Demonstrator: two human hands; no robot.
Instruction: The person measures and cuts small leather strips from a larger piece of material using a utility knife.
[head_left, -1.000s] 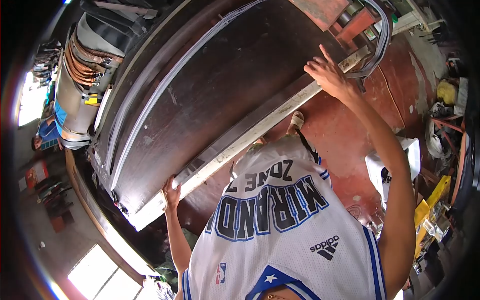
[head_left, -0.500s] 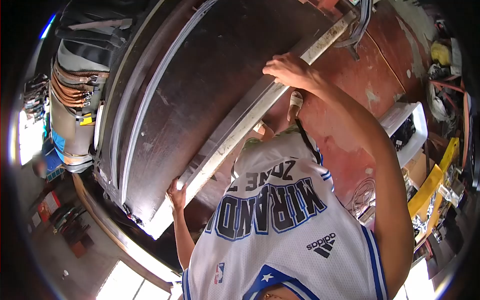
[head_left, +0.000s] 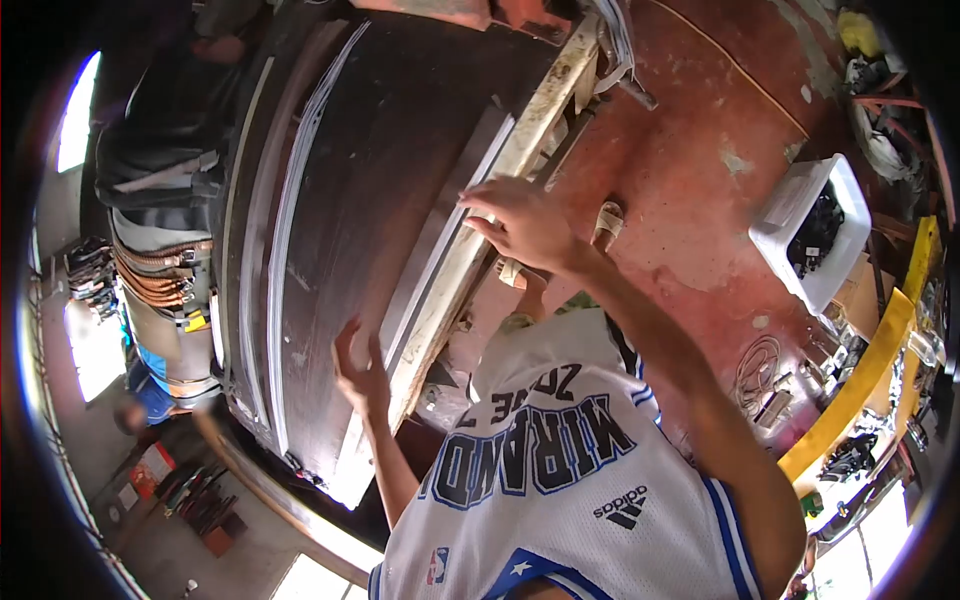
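A long, narrow dark-grey strip (head_left: 415, 290) with a shiny pale edge lies along the near side of the dark work table (head_left: 370, 180), beside its worn pale rim (head_left: 555, 85). My right hand (head_left: 518, 220) is over the strip, fingers stretched out and apart, with the fingertips right at its edge. Above the table surface, left of the strip's lower end, my left hand (head_left: 364, 378) is raised, with thumb and fingers spread and nothing between them.
Bundled thin pale strips (head_left: 278, 265) run lengthwise across the table. Brown braided belts (head_left: 160, 265) hang at the left over a padded form. On the red floor (head_left: 690, 190) at right are a white bin (head_left: 775, 225) holding dark items and a coiled cord (head_left: 757, 370), near a yellow bar (head_left: 860, 395).
My left hand has let go of the table edge and opened. My right hand has lifted from its grip on the edge and its fingers have spread. The view has shifted.
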